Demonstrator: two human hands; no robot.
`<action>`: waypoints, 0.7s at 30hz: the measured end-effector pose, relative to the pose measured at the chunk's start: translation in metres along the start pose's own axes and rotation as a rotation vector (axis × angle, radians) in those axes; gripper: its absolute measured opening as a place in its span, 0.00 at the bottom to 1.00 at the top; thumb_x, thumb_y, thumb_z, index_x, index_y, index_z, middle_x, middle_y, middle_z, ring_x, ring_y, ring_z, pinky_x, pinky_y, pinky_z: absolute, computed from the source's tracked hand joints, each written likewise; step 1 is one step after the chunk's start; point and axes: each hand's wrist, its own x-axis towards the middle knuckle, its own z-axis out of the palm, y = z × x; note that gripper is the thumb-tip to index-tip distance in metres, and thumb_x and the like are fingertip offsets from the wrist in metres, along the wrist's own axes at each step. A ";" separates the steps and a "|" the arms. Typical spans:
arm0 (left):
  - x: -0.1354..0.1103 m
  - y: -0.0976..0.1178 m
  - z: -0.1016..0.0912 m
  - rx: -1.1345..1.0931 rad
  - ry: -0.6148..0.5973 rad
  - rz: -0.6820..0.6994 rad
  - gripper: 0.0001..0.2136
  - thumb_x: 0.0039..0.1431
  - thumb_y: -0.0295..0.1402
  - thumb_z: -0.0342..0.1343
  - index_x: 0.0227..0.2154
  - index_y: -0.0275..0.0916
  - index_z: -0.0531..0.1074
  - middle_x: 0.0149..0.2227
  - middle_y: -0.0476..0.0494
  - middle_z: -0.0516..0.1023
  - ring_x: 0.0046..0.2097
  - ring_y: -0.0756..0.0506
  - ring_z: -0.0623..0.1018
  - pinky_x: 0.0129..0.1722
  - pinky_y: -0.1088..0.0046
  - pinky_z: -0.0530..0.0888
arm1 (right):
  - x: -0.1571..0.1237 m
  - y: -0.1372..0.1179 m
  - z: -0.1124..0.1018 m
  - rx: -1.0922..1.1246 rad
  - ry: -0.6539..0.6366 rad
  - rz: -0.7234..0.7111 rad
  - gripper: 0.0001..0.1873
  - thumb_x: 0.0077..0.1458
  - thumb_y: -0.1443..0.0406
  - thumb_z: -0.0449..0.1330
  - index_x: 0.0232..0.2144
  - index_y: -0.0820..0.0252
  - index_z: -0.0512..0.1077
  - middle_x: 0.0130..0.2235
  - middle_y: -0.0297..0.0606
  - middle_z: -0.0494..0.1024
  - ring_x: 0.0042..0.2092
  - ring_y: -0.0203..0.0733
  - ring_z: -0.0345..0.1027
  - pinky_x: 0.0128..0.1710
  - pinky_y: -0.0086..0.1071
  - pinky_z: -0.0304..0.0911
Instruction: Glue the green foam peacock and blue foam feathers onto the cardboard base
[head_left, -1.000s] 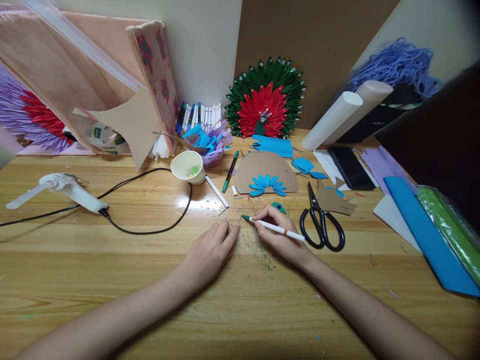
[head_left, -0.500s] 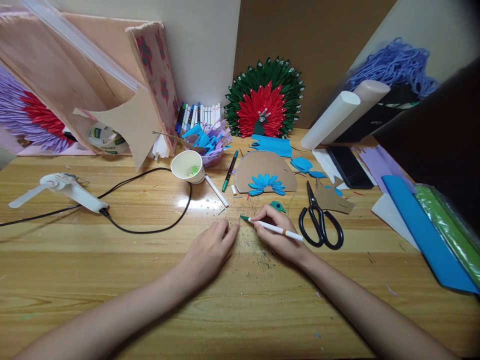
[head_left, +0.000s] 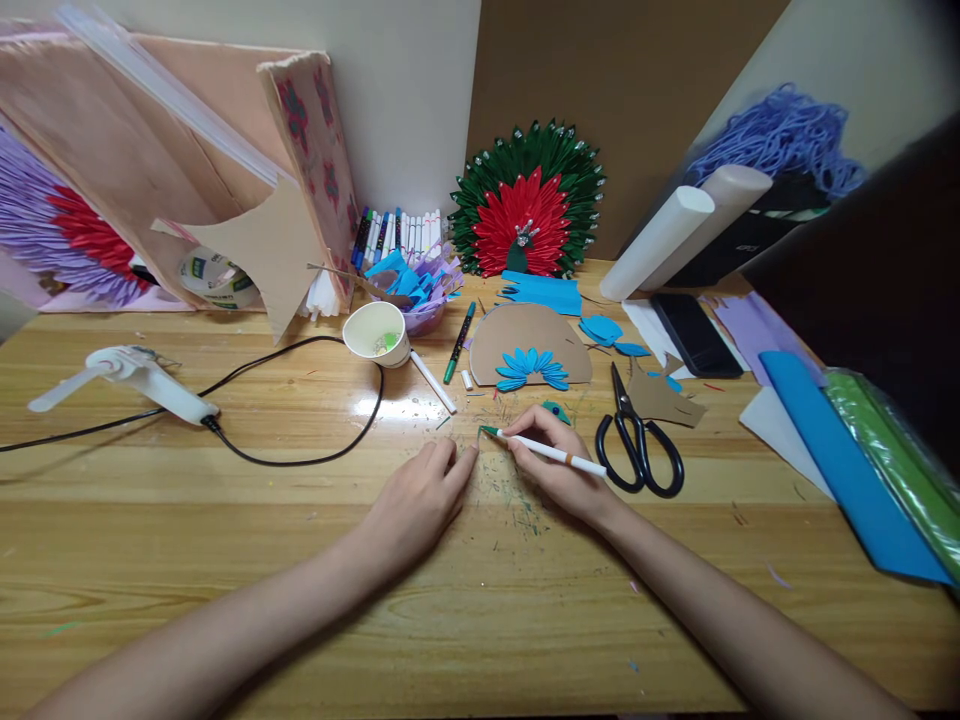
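Nearest, the two forearms run in over the table (head_left: 360,640), both cut off by the near edge of view. The left hand (head_left: 424,490) lies palm down with its fingers drawn close together; I cannot tell whether anything is pinched under their tips. The right hand (head_left: 559,470) grips a white pen (head_left: 555,453) (its orange band shows plainly), the green tip pointing left, close by the left fingertips; whether the tip touches the table is too small to make out. Right of that hand lie the black scissors (head_left: 641,445), and just beyond its knuckles a green scrap (head_left: 556,408) with a dark dot is partly covered. At the far right a blue sheet (head_left: 847,470) lies by a green pack (head_left: 896,460), which runs out of view. On the left a glue gun (head_left: 154,385) trails a black cable, cut off at the left edge. Farther on, a half-round card (head_left: 529,330) carries blue petals (head_left: 532,368), and left of it a cup (head_left: 376,332) holds small bits, hard to tell apart. Farthest, a red and green fan (head_left: 529,205) stands upright, and at the left a roll of tape (head_left: 214,275) is half hidden by a cardboard offcut (head_left: 262,240).
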 end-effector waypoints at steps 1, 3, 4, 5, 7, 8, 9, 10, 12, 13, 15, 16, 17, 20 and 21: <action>0.000 0.000 0.001 0.003 -0.002 0.004 0.16 0.61 0.27 0.41 0.52 0.34 0.61 0.37 0.39 0.69 0.34 0.46 0.69 0.29 0.71 0.69 | 0.000 0.000 0.000 -0.011 -0.005 -0.001 0.02 0.53 0.65 0.55 0.30 0.57 0.66 0.30 0.33 0.71 0.31 0.36 0.64 0.29 0.28 0.58; 0.000 -0.001 0.002 0.001 0.002 0.009 0.16 0.61 0.27 0.41 0.52 0.33 0.61 0.37 0.38 0.68 0.33 0.46 0.69 0.29 0.71 0.69 | 0.000 0.000 0.000 -0.039 -0.006 -0.007 0.02 0.53 0.65 0.55 0.30 0.57 0.66 0.30 0.33 0.71 0.30 0.36 0.64 0.28 0.28 0.58; 0.000 -0.001 0.002 -0.007 0.007 0.010 0.16 0.61 0.27 0.40 0.52 0.33 0.61 0.37 0.39 0.68 0.34 0.46 0.69 0.29 0.71 0.69 | 0.000 0.000 0.000 -0.043 0.000 -0.011 0.02 0.53 0.65 0.55 0.30 0.57 0.66 0.30 0.33 0.71 0.31 0.36 0.64 0.28 0.28 0.58; 0.000 -0.001 0.002 -0.018 0.014 0.010 0.16 0.61 0.27 0.40 0.52 0.34 0.60 0.37 0.39 0.68 0.34 0.46 0.69 0.29 0.71 0.69 | 0.000 0.000 0.000 -0.036 0.008 -0.014 0.02 0.53 0.65 0.55 0.30 0.57 0.66 0.30 0.33 0.71 0.31 0.36 0.64 0.29 0.28 0.58; 0.000 -0.001 0.002 -0.032 0.015 0.008 0.17 0.61 0.27 0.40 0.52 0.34 0.60 0.37 0.39 0.68 0.34 0.46 0.69 0.29 0.71 0.69 | 0.000 0.000 0.000 -0.001 0.015 -0.017 0.02 0.53 0.64 0.55 0.31 0.57 0.66 0.32 0.34 0.71 0.32 0.37 0.65 0.30 0.28 0.59; 0.000 -0.001 0.002 -0.029 0.008 0.006 0.17 0.62 0.27 0.40 0.52 0.34 0.60 0.37 0.39 0.68 0.34 0.46 0.69 0.29 0.71 0.69 | 0.000 0.000 0.000 0.012 0.009 -0.018 0.02 0.53 0.64 0.55 0.31 0.57 0.66 0.32 0.34 0.72 0.33 0.37 0.65 0.30 0.28 0.59; 0.000 -0.001 0.001 -0.019 0.001 0.005 0.17 0.62 0.27 0.40 0.52 0.34 0.60 0.37 0.39 0.68 0.33 0.46 0.69 0.29 0.71 0.68 | 0.000 0.000 0.000 0.013 0.000 -0.018 0.02 0.53 0.65 0.55 0.31 0.57 0.66 0.32 0.34 0.72 0.33 0.37 0.65 0.30 0.29 0.59; 0.000 -0.001 0.001 -0.007 -0.007 0.004 0.17 0.62 0.28 0.40 0.52 0.34 0.60 0.37 0.39 0.68 0.33 0.46 0.68 0.29 0.71 0.68 | 0.000 0.000 0.000 0.001 -0.010 -0.017 0.02 0.53 0.65 0.55 0.31 0.57 0.66 0.32 0.34 0.72 0.33 0.37 0.66 0.30 0.29 0.59; 0.001 0.000 0.000 0.012 -0.021 0.003 0.17 0.62 0.28 0.39 0.52 0.34 0.60 0.36 0.39 0.68 0.33 0.46 0.68 0.29 0.71 0.68 | 0.000 0.001 0.000 -0.039 -0.018 -0.021 0.02 0.53 0.65 0.55 0.31 0.57 0.67 0.32 0.35 0.72 0.32 0.37 0.65 0.29 0.29 0.58; 0.001 0.000 0.000 0.015 -0.023 0.004 0.17 0.62 0.28 0.39 0.52 0.33 0.60 0.36 0.39 0.68 0.33 0.46 0.68 0.29 0.71 0.68 | 0.001 0.001 0.000 -0.055 -0.013 -0.026 0.02 0.53 0.66 0.55 0.31 0.57 0.67 0.32 0.34 0.72 0.32 0.37 0.65 0.29 0.28 0.58; 0.001 0.001 0.000 0.013 -0.023 0.004 0.17 0.62 0.27 0.39 0.53 0.33 0.60 0.36 0.39 0.68 0.33 0.46 0.68 0.29 0.71 0.68 | 0.001 0.001 0.000 -0.067 -0.015 -0.045 0.02 0.52 0.67 0.55 0.31 0.57 0.67 0.31 0.34 0.72 0.31 0.36 0.64 0.28 0.28 0.57; 0.001 0.001 0.000 0.012 -0.020 0.005 0.17 0.62 0.28 0.39 0.53 0.33 0.60 0.36 0.39 0.68 0.33 0.46 0.68 0.29 0.71 0.68 | 0.001 0.001 -0.001 -0.068 -0.027 -0.060 0.01 0.52 0.67 0.55 0.30 0.57 0.67 0.30 0.33 0.71 0.30 0.36 0.63 0.28 0.28 0.57; 0.001 0.000 0.000 0.014 -0.018 0.005 0.17 0.62 0.28 0.39 0.53 0.32 0.60 0.36 0.38 0.68 0.33 0.46 0.68 0.28 0.70 0.69 | 0.001 0.001 -0.001 -0.069 -0.042 -0.077 0.01 0.51 0.68 0.55 0.29 0.58 0.67 0.30 0.32 0.70 0.29 0.35 0.63 0.28 0.27 0.56; 0.001 -0.001 0.000 0.029 -0.023 0.010 0.17 0.61 0.27 0.40 0.52 0.32 0.60 0.36 0.38 0.68 0.32 0.46 0.69 0.28 0.71 0.69 | 0.000 0.000 -0.002 -0.073 -0.067 -0.098 0.02 0.50 0.69 0.56 0.28 0.58 0.66 0.28 0.31 0.68 0.28 0.34 0.61 0.27 0.27 0.55; 0.001 -0.001 0.001 0.033 -0.027 0.012 0.17 0.61 0.27 0.40 0.52 0.32 0.60 0.36 0.38 0.68 0.33 0.46 0.69 0.29 0.71 0.69 | 0.000 -0.001 -0.002 -0.070 -0.063 -0.090 0.01 0.50 0.69 0.55 0.28 0.58 0.66 0.28 0.31 0.68 0.28 0.33 0.60 0.26 0.27 0.54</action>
